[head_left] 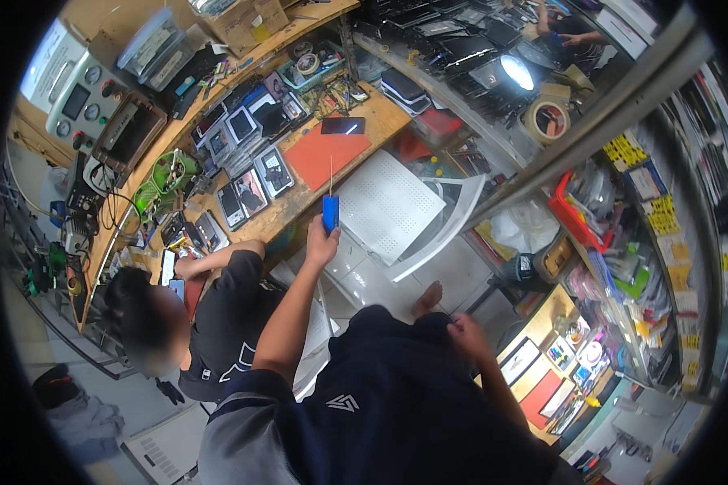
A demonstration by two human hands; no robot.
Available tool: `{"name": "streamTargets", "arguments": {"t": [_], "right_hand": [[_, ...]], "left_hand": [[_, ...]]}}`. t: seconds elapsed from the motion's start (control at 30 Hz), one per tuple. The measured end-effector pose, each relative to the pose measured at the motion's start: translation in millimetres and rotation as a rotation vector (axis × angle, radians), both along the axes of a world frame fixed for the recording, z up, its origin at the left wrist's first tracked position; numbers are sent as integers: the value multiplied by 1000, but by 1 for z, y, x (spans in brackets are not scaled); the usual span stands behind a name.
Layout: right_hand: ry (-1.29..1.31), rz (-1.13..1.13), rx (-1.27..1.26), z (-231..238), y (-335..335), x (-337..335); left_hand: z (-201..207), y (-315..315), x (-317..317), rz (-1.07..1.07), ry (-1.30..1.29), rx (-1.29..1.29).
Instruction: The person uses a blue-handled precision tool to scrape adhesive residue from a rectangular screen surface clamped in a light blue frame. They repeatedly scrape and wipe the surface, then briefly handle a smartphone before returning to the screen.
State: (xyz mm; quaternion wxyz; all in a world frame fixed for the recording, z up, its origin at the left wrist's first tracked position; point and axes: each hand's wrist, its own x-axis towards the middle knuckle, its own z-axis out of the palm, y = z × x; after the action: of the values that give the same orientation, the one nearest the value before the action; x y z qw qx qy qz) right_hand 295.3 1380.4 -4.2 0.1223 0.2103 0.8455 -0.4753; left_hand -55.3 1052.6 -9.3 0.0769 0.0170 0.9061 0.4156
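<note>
My left hand [322, 242] is held out at the front edge of the wooden workbench. Its fingers are wrapped round a blue, box-shaped object [331, 212] with a long thin rod sticking up from it; its kind I cannot make out. Beyond the rod, an orange-red mat [319, 158] lies on the bench, with a dark phone [343, 126] at its far edge. My right hand [467, 335] is low beside my dark clothing, fingers curled in. Whatever those fingers hold, if anything, is too small or hidden to name.
A co-worker in a black shirt [226, 347] sits at my left, hands at the bench. A white perforated chair [388, 202] stands ahead. Phones and parts [243, 121] crowd the bench. A metal post [590, 113] and packed shelves [623, 267] are on the right.
</note>
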Motion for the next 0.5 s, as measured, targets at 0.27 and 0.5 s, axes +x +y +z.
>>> {"name": "streamTargets", "arguments": {"t": [0.27,0.5], "right_hand": [[-43,-105,57,-2,56,-66],[-465,-354,131,3,2,-17]], "left_hand": [[11,45,-205,18,120,-508],[-58,53,-430,118,-30,-727]]}}
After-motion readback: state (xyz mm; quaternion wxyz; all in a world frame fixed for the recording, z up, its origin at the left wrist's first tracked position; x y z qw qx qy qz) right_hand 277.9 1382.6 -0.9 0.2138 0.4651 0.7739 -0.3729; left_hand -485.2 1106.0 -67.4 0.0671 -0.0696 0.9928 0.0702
